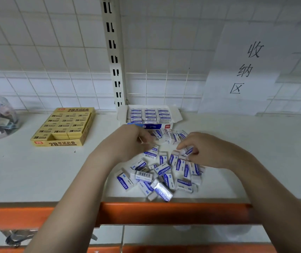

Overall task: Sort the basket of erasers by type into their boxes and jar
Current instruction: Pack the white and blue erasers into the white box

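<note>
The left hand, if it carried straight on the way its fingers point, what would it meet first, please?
Probably the loose white-and-blue erasers just beyond the left hand's fingertips, in front of the open white eraser box. Its fingers point toward the right hand, but depth is unclear, so this is a judgement.

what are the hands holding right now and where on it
The right hand pinches one blue-and-white eraser by its end, just above the loose pile. The left hand is curled over the pile; whether it holds anything cannot be told.
</note>
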`<state>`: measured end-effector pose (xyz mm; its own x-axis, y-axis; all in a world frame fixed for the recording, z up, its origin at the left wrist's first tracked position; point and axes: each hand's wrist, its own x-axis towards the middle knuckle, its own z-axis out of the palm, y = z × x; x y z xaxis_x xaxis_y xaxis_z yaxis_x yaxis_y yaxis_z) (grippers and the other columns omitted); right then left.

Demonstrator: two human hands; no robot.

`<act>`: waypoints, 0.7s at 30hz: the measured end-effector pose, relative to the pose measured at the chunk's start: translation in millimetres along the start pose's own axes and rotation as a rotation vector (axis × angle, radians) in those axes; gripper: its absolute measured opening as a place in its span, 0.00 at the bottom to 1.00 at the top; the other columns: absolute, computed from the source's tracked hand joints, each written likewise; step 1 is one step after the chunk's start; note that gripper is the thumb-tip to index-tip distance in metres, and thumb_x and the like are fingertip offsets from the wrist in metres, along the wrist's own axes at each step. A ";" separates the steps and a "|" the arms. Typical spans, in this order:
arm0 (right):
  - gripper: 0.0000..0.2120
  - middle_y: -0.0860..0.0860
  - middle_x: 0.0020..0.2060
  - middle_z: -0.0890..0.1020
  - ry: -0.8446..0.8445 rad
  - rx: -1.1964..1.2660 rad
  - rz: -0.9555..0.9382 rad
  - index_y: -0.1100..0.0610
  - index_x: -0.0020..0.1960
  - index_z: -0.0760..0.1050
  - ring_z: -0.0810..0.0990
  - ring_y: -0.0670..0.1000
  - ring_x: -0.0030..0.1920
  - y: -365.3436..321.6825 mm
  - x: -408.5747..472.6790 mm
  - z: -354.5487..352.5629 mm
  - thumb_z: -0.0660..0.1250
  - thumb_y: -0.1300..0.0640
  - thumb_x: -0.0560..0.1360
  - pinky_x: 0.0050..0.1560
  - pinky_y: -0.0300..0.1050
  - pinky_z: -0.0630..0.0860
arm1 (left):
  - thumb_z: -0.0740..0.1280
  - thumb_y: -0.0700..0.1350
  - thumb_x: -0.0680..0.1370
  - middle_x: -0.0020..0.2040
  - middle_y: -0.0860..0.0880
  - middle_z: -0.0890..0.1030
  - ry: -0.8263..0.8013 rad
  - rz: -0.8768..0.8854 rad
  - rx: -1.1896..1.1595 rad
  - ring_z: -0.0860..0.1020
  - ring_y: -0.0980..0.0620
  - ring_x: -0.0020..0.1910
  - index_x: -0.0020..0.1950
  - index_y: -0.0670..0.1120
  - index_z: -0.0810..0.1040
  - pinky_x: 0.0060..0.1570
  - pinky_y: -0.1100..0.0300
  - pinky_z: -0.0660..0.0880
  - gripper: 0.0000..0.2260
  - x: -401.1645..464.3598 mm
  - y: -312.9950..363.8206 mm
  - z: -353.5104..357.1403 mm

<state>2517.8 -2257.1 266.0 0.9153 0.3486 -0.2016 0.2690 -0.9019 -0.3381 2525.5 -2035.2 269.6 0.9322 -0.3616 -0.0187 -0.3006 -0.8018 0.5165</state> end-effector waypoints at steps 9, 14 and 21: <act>0.11 0.47 0.49 0.74 0.103 0.008 0.042 0.50 0.54 0.76 0.75 0.47 0.49 3.0 -6.9 1.3 0.70 0.57 0.73 0.48 0.42 0.72 | 0.72 0.47 0.72 0.60 0.52 0.76 -0.048 -0.093 0.113 0.74 0.54 0.54 0.65 0.55 0.75 0.52 0.65 0.67 0.21 2.7 -2.6 15.1; 0.08 0.41 0.30 0.72 0.247 0.136 0.030 0.51 0.47 0.74 0.73 0.37 0.25 6.6 -11.2 -2.0 0.66 0.64 0.74 0.28 0.35 0.66 | 0.72 0.50 0.72 0.55 0.53 0.77 -0.048 -0.099 0.115 0.73 0.56 0.47 0.64 0.53 0.75 0.47 0.65 0.68 0.21 1.1 -1.4 14.3; 0.08 0.43 0.36 0.80 0.502 0.505 -0.018 0.48 0.52 0.79 0.78 0.38 0.28 1.9 -5.0 -4.7 0.67 0.58 0.76 0.32 0.26 0.70 | 0.71 0.51 0.72 0.58 0.53 0.77 0.087 -0.014 0.086 0.76 0.56 0.51 0.61 0.52 0.78 0.50 0.67 0.67 0.17 -7.6 -5.5 16.7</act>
<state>2515.1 -2261.7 270.7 0.9723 0.0927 0.2145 0.2244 -0.6262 -0.7467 2516.7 -2035.9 252.6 0.9494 -0.3098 0.0510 -0.2998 -0.8460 0.4409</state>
